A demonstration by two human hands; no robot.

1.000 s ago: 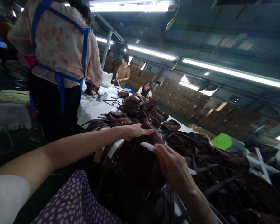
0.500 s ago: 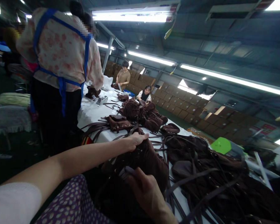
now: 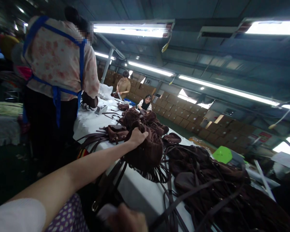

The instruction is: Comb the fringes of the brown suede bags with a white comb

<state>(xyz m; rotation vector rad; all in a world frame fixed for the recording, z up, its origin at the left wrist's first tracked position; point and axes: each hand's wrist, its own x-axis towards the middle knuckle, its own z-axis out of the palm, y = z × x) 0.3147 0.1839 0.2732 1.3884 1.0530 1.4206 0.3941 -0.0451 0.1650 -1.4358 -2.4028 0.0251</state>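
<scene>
My left hand (image 3: 138, 137) stretches out over the table and is closed on the top of a dark brown fringed bag (image 3: 146, 154). The bag hangs upright with its fringe (image 3: 151, 174) spread at the bottom and its strap (image 3: 116, 180) trailing toward me. Low in the view, blurred by motion, my right hand (image 3: 129, 219) is curled apart from the bag. Something pale grey (image 3: 107, 211) shows at its fingers, too smeared to name. To the right lies a heap of similar brown bags (image 3: 212, 183) with long straps.
More brown bags (image 3: 117, 132) lie farther along the white-covered table (image 3: 137, 185). A person in a blue-strapped apron (image 3: 60, 61) stands at left; two others (image 3: 123, 87) work at the far side. A green object (image 3: 222, 154) sits at right, before stacked cartons (image 3: 176, 111).
My left hand has raised the brown bag and swung it onto the table side, so its fringe shows. My right hand has dropped lower and away from the bag.
</scene>
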